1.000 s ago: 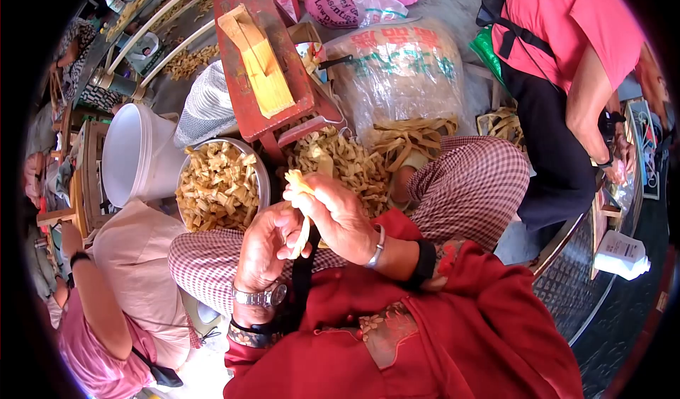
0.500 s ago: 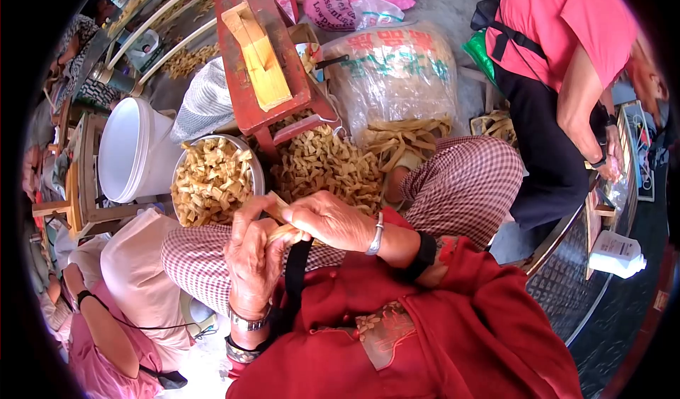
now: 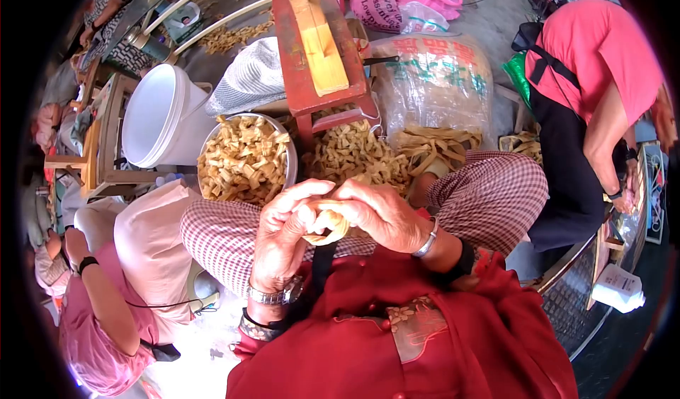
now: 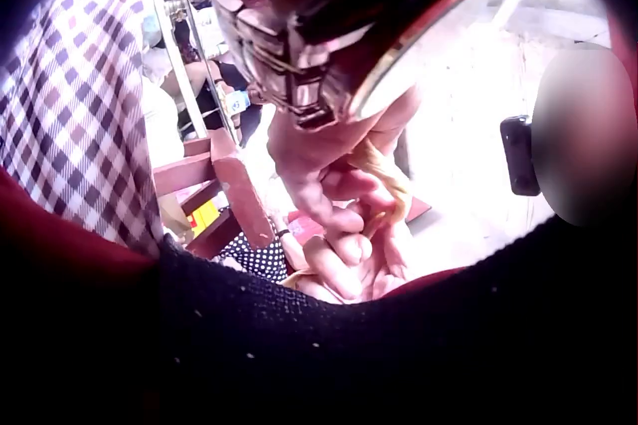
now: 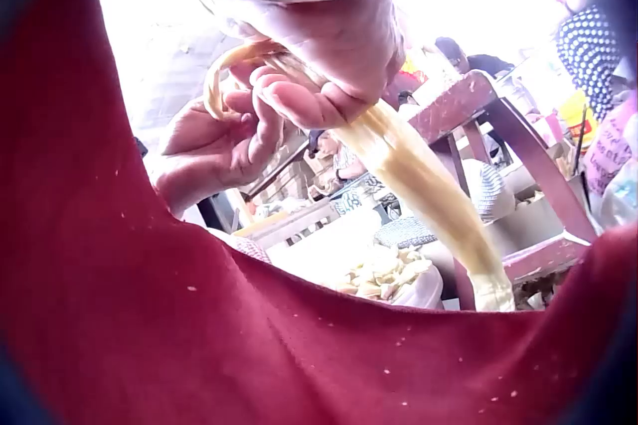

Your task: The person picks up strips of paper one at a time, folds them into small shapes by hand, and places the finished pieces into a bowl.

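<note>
In front of the lap, both hands hold one flat, pale yellow strip (image 3: pixel 327 228), bent into a loop between them. My left hand (image 3: pixel 280 236), wearing a metal watch, pinches the loop with thumb and fingers. From the other side my right hand (image 3: pixel 382 216) grips the strip, its fingertips partly hidden in the head view. The right wrist view has a long tail of the strip (image 5: pixel 429 191) hanging below the right hand, while a narrow curl bends around by the left fingers. Just beyond the hands lies a heap of short folded pieces (image 3: pixel 358 151).
A metal basin (image 3: pixel 292 162) holds many folded pieces. Behind stands a red wooden bench (image 3: pixel 294 80) with a yellow block (image 3: pixel 319 52) on top. A white bucket (image 3: pixel 152 116) is at left, a clear plastic sack (image 3: pixel 432 87) farther back. Other people sit on both sides.
The strip, upright between the hands at first, is now bent into a rounded loop. Both hands have turned around it, and the head view has shifted so the scene sits further right.
</note>
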`<control>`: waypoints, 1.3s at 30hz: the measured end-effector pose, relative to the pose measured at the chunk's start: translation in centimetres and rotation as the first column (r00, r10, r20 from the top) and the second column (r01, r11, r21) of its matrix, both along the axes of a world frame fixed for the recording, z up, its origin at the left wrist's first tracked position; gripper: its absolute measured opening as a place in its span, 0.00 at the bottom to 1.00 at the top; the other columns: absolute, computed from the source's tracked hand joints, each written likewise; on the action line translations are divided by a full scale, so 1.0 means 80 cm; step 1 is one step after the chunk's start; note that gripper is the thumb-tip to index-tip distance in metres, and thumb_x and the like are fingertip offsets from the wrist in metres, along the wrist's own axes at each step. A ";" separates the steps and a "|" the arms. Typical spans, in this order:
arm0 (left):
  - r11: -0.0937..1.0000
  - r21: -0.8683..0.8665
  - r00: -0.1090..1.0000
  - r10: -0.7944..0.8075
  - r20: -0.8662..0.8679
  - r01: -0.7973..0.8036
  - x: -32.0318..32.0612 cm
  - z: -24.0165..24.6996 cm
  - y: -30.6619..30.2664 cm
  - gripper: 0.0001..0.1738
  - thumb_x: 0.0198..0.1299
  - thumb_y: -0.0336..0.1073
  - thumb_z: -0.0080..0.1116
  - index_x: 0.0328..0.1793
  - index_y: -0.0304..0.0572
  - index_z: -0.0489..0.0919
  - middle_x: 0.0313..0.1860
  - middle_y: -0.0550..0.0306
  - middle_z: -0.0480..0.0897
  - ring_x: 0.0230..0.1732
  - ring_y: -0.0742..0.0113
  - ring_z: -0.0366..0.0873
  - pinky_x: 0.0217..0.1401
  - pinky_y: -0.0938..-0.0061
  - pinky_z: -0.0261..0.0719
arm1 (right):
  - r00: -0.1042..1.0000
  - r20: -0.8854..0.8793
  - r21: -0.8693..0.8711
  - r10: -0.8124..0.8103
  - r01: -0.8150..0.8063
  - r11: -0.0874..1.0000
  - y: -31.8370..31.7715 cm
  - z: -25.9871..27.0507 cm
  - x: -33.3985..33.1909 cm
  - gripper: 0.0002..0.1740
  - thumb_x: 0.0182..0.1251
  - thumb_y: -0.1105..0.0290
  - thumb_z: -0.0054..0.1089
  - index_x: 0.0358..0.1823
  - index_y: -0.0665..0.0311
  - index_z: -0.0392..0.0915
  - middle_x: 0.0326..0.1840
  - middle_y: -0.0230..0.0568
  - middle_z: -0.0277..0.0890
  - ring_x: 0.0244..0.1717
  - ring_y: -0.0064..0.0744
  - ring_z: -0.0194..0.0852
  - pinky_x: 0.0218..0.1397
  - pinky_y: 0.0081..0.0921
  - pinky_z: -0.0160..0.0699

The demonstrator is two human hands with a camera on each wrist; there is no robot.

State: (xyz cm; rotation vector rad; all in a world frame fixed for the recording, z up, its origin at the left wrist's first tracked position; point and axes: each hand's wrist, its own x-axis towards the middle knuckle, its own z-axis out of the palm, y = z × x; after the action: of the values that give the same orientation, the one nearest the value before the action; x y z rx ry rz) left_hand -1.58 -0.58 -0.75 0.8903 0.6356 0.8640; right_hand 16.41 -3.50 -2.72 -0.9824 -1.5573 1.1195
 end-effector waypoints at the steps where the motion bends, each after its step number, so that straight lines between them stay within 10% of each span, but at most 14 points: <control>1: 1.000 -0.024 1.000 -0.012 0.018 0.012 -0.001 0.001 0.000 0.23 0.62 0.42 0.59 0.57 0.31 0.75 0.42 0.58 0.81 0.38 0.78 0.75 0.43 0.82 0.73 | 1.000 -0.001 -0.011 0.012 -0.012 1.000 0.002 0.001 0.001 0.13 0.74 0.62 0.44 0.40 0.65 0.70 0.27 0.47 0.70 0.27 0.46 0.72 0.31 0.32 0.68; 8: 0.996 -0.082 0.991 -0.031 0.130 0.042 -0.005 -0.010 -0.007 0.20 0.62 0.37 0.58 0.56 0.30 0.76 0.43 0.59 0.80 0.34 0.79 0.71 0.41 0.83 0.70 | 0.999 -0.046 -0.120 0.026 -0.031 0.992 -0.003 0.001 0.003 0.14 0.75 0.62 0.43 0.38 0.67 0.69 0.23 0.44 0.67 0.24 0.39 0.68 0.30 0.29 0.66; 11: 0.997 0.065 0.997 -0.042 -0.070 0.047 0.003 0.003 -0.011 0.18 0.60 0.30 0.59 0.56 0.32 0.77 0.45 0.59 0.79 0.40 0.76 0.74 0.45 0.82 0.72 | 0.990 -0.144 -0.208 -0.002 -0.028 0.978 -0.005 -0.002 0.005 0.16 0.75 0.60 0.42 0.37 0.67 0.70 0.22 0.38 0.65 0.23 0.29 0.65 0.29 0.26 0.65; 12: 0.959 0.269 0.977 -0.038 -0.209 0.094 0.006 -0.005 -0.006 0.20 0.58 0.26 0.59 0.59 0.35 0.76 0.49 0.57 0.77 0.47 0.70 0.74 0.51 0.79 0.72 | 0.992 -0.101 0.020 -0.076 0.078 0.997 -0.005 -0.008 -0.005 0.17 0.76 0.59 0.41 0.38 0.67 0.70 0.22 0.33 0.63 0.24 0.22 0.61 0.29 0.24 0.64; 15: 0.787 0.583 0.879 0.116 -0.462 0.202 0.013 0.002 -0.005 0.22 0.60 0.29 0.58 0.62 0.36 0.74 0.51 0.51 0.76 0.53 0.62 0.72 0.58 0.72 0.69 | 0.971 -0.240 -0.317 -0.014 -0.064 0.946 -0.010 -0.007 0.001 0.18 0.76 0.59 0.40 0.40 0.68 0.71 0.21 0.33 0.63 0.24 0.21 0.61 0.29 0.24 0.64; 18: 0.755 0.624 0.866 0.162 -0.474 0.200 0.020 0.006 -0.004 0.21 0.63 0.34 0.56 0.61 0.35 0.74 0.53 0.48 0.76 0.55 0.60 0.72 0.59 0.70 0.69 | 0.974 -0.228 -0.263 -0.001 -0.061 0.963 -0.008 -0.017 0.002 0.17 0.75 0.60 0.43 0.41 0.69 0.71 0.25 0.35 0.71 0.26 0.21 0.67 0.32 0.23 0.69; 22: 0.865 0.478 0.911 0.063 -0.408 0.155 0.016 -0.019 -0.002 0.25 0.69 0.45 0.48 0.63 0.33 0.72 0.51 0.46 0.78 0.51 0.58 0.76 0.56 0.70 0.73 | 0.973 -0.219 -0.289 -0.067 0.001 0.957 -0.010 -0.015 -0.005 0.13 0.75 0.63 0.45 0.48 0.66 0.67 0.30 0.34 0.71 0.29 0.18 0.69 0.33 0.18 0.69; 25: 0.994 -0.082 0.994 -0.085 -0.076 0.079 0.017 -0.016 -0.011 0.28 0.69 0.49 0.45 0.59 0.27 0.71 0.48 0.45 0.80 0.36 0.60 0.81 0.37 0.71 0.82 | 0.983 -0.152 -0.324 -0.099 0.045 0.945 -0.015 -0.016 -0.003 0.18 0.74 0.63 0.45 0.58 0.64 0.59 0.33 0.37 0.73 0.32 0.21 0.73 0.36 0.21 0.72; 27: 0.975 -0.163 0.986 -0.134 0.099 0.149 0.017 -0.013 -0.011 0.29 0.69 0.52 0.45 0.56 0.26 0.73 0.38 0.47 0.80 0.31 0.60 0.80 0.35 0.67 0.83 | 0.990 -0.023 -0.162 -0.142 0.136 0.977 -0.015 -0.018 0.001 0.19 0.74 0.63 0.46 0.59 0.65 0.57 0.32 0.42 0.77 0.32 0.29 0.79 0.35 0.27 0.74; 31: 0.943 -0.272 0.956 -0.115 0.270 0.190 0.008 -0.021 0.001 0.24 0.70 0.45 0.45 0.53 0.25 0.74 0.44 0.47 0.76 0.31 0.66 0.73 0.40 0.61 0.83 | 0.961 0.118 0.055 -0.249 0.244 0.968 -0.014 -0.034 0.022 0.08 0.69 0.66 0.52 0.44 0.62 0.72 0.27 0.40 0.76 0.27 0.30 0.78 0.32 0.25 0.73; 33: 0.960 -0.245 0.908 -0.023 0.419 0.137 -0.002 -0.024 0.005 0.23 0.70 0.44 0.45 0.50 0.25 0.74 0.42 0.49 0.75 0.29 0.68 0.72 0.40 0.61 0.83 | 0.944 0.143 -0.115 -0.297 0.314 0.942 -0.028 -0.035 0.057 0.08 0.68 0.68 0.54 0.35 0.66 0.75 0.21 0.38 0.74 0.24 0.26 0.74 0.30 0.22 0.71; 39: 0.973 -0.227 0.988 0.063 0.138 -0.031 0.002 -0.006 0.020 0.29 0.72 0.49 0.39 0.56 0.24 0.71 0.39 0.50 0.77 0.28 0.70 0.74 0.35 0.68 0.84 | 0.922 0.355 -0.108 -0.154 0.204 0.973 -0.023 -0.024 0.069 0.12 0.69 0.66 0.54 0.35 0.70 0.75 0.23 0.33 0.69 0.20 0.20 0.67 0.25 0.19 0.65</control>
State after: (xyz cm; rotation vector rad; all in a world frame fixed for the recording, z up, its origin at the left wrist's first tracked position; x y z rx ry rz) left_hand -1.45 1.06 -1.23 0.6053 0.6160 0.8716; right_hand 21.94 -5.38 -4.65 -1.4518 -1.6349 0.9760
